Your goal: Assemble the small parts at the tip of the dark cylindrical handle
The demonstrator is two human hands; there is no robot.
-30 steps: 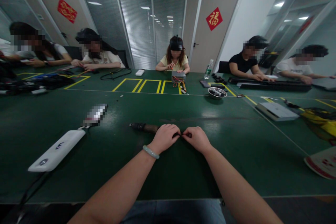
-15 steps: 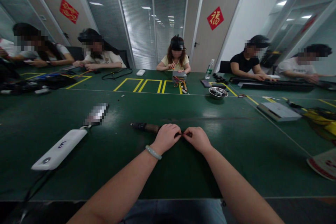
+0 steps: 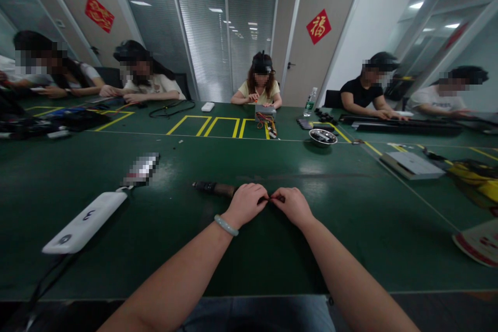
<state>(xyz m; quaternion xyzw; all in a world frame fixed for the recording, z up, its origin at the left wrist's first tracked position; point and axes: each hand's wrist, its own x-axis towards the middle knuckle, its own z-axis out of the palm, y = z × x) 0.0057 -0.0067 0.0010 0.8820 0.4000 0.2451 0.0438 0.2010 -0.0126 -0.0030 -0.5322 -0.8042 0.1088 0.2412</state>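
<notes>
- The left hand point(image 3: 245, 205) and right hand point(image 3: 292, 206) are together at the near middle of the worktop point(image 3: 350, 228), fingertips meeting, each pinched shut on a small dark piece point(image 3: 270, 199) that sits low, on or just over the surface
- A rod point(image 3: 213, 188) lies flat on the worktop and runs out to the left from under the left hand; I cannot tell whether the piece is its end or a separate part
- The hold is by fingertips alone, so I would say a hard pull or twist could make the piece slip out; dark against the dark green top, it would be hard to find
- If piece and rod are joined, uneven force from the two hands could bend or snap the joint, as only the left hand steadies the rod
- The rod looks round; with the left hand's weight off it, it might roll away across the worktop
- The knuckles hide most of the piece, so the work seems to go by feel, and a misaligned fit could go unnoticed
- A bracelet point(image 3: 225, 225) sits at the left wrist, near the surface, and could knock or snag the rod on a draw back
- A white box point(image 3: 83, 223) lies well apart to the left; a wide sweep of the left forearm could push it
- The other people sit well apart, so I see little risk from them
</notes>
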